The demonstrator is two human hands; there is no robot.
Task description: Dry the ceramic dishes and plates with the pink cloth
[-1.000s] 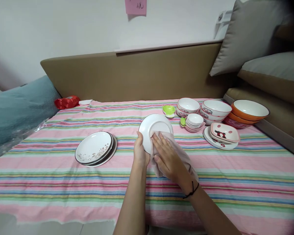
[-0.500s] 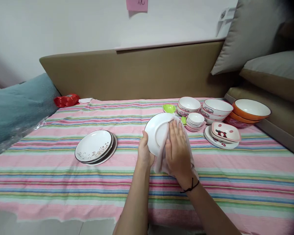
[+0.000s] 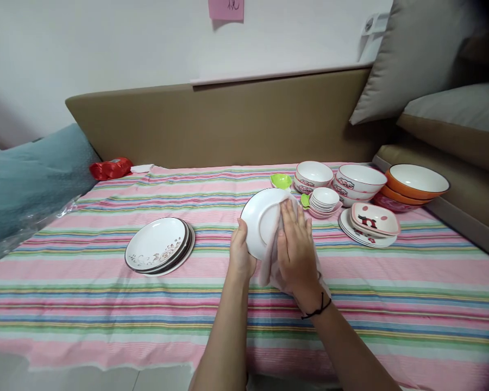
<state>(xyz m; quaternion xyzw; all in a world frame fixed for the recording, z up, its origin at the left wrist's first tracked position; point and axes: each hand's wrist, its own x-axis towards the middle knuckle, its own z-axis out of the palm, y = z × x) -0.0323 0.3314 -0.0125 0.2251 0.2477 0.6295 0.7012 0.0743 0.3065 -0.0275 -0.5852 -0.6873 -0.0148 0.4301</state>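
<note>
A white plate with a thin dark rim is tilted up, its underside with the raised foot ring facing me. My left hand is closed on its lower left edge, thumb in front and the other fingers hidden behind. My right hand holds a pale pinkish cloth against the right part of the plate, its fingers stretched along the cloth. The cloth covers the plate's right side and hangs below. To the left lies a stack of dark-rimmed plates, the top one with a brown floral pattern.
On the striped cloth at right stand white bowls, orange bowls, small dishes, a green leaf-shaped dish and a square pink-rimmed bowl on plates. A red package lies far left. Cushions rise at right.
My right hand and the cloth have shifted very slightly on the plate. The left hand keeps its grip, and the other dishes have not moved.
</note>
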